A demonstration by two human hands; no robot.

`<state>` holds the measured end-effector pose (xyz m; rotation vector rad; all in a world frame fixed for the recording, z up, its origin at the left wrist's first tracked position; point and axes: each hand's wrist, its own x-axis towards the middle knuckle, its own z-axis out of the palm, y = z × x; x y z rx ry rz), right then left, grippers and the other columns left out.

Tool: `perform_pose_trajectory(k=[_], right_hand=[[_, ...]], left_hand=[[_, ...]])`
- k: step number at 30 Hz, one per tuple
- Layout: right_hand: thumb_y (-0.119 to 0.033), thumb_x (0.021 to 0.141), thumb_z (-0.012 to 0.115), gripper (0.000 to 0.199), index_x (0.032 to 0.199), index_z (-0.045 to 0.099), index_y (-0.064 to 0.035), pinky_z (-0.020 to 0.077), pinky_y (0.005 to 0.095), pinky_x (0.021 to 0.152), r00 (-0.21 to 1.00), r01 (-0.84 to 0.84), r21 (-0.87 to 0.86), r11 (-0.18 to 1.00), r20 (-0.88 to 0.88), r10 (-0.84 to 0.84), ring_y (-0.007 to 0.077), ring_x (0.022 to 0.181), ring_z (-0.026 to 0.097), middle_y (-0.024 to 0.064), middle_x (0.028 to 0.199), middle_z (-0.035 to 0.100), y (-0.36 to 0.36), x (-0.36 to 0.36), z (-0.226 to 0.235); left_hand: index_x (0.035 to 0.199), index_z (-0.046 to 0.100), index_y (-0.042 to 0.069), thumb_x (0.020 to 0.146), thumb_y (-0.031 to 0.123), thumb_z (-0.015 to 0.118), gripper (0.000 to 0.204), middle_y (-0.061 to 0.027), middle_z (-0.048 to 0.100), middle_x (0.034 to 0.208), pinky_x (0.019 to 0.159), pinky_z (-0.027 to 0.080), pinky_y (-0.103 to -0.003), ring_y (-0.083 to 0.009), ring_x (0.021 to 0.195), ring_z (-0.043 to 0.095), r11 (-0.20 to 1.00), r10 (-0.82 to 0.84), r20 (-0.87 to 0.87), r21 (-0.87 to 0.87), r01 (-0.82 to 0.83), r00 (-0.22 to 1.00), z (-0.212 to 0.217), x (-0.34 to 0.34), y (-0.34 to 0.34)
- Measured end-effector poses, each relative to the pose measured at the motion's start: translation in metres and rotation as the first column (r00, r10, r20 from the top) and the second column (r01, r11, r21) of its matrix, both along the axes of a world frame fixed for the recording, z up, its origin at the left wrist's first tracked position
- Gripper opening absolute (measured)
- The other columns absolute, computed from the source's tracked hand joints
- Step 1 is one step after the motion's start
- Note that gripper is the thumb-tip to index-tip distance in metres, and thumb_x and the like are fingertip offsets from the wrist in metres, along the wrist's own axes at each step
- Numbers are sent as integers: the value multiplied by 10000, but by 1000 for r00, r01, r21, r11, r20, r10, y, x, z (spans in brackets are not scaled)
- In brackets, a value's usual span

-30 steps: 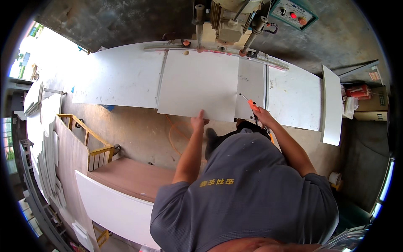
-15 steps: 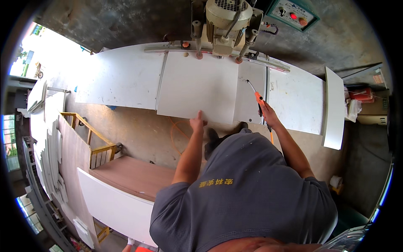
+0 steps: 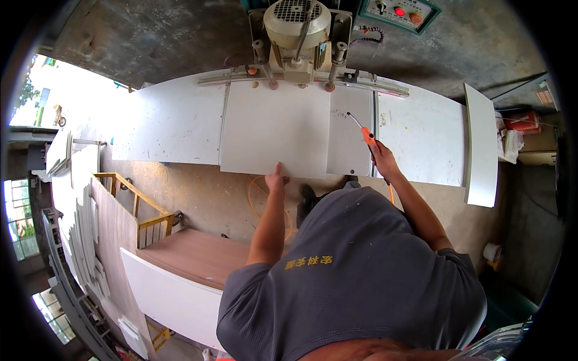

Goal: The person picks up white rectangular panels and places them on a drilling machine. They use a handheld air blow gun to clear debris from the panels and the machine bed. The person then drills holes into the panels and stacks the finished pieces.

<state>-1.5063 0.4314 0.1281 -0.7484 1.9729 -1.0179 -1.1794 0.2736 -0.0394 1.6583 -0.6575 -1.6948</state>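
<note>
A white rectangular panel [image 3: 274,129] lies flat on the machine table, its far edge under the machine head. My left hand [image 3: 276,179] is at the middle of its near edge, index finger stretched over the top face and the other fingers curled at the edge. My right hand [image 3: 385,161] is closed around the handle of an orange air blow gun [image 3: 368,136]. The gun's thin nozzle points away from me, over the grey table strip [image 3: 351,141] just right of the panel. An orange hose runs down from its handle.
A motor-driven machine head [image 3: 297,27] stands over the table's far side, with a control box [image 3: 398,12] behind it. White side tables [image 3: 168,120] extend both ways. A yellow-framed cart [image 3: 144,207], stacked boards [image 3: 81,222] and a long white board [image 3: 174,295] are at left.
The whole view has shifted a little, moving the machine leftward in the picture. Both hands keep nearly the same places against the panel and table, the blow gun still in my right hand.
</note>
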Motion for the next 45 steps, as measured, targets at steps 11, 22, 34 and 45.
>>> perform_pose_trajectory(k=[11,22,34,45], right_hand=[[-394,1016,402,429,1222,551,-47,421,259,564,989,-146,132,980,34,143,84,587,458,-9,669,466,0,6,8],[-488,972,439,509,1241,549,-71,405,260,421,920,-389,391,834,211,331,90,476,462,-5,616,467,-99,4,7],[-495,954,455,493,1261,573,-128,386,246,439,855,-514,375,771,158,494,86,481,428,-13,638,471,-221,115,29],[-635,865,545,591,854,566,-45,471,300,428,959,169,647,743,66,-276,157,442,554,50,631,574,188,-196,79]], left_hand=[[973,643,-5,833,274,726,324,-59,613,833,425,472,-313,-165,502,533,999,40,-25,-30,-41,999,20,-5,3],[1010,641,-26,827,364,721,438,-56,624,836,489,415,-326,-144,594,545,981,-113,-9,159,113,994,-30,27,48],[1291,496,61,920,337,568,468,-71,562,1262,1033,380,-430,-258,1191,501,948,317,-712,247,-199,626,-20,37,93],[1101,587,8,896,167,568,261,-93,649,1051,870,511,-418,-257,990,629,984,93,-631,-57,-166,770,54,47,77]])
